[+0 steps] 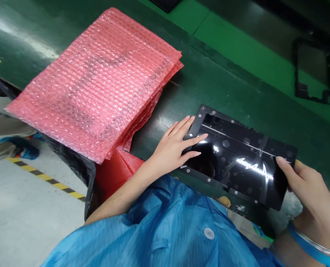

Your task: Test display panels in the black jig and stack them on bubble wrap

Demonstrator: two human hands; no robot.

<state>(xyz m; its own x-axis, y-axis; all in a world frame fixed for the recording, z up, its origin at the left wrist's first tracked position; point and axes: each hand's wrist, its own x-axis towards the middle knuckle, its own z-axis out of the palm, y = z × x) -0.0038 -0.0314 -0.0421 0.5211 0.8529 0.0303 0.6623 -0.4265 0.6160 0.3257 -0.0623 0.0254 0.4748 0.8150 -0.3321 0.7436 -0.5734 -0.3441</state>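
A glossy black rectangular panel (237,159) with small screws along its rim lies tilted over the near edge of the dark green table (215,85). My left hand (174,146) rests flat on the panel's left end, fingers spread. My right hand (309,196) grips the panel's right end, thumb on top. A stack of pink bubble-wrap bags (95,81) lies on the table to the left of my left hand, apart from it.
A black frame part (313,72) lies at the far right on the grey strip. Red foam (117,172) sits below the bubble wrap beside a black bag (75,163). The grey floor with a yellow-black stripe (45,177) is at the lower left, with someone's shoe (22,148).
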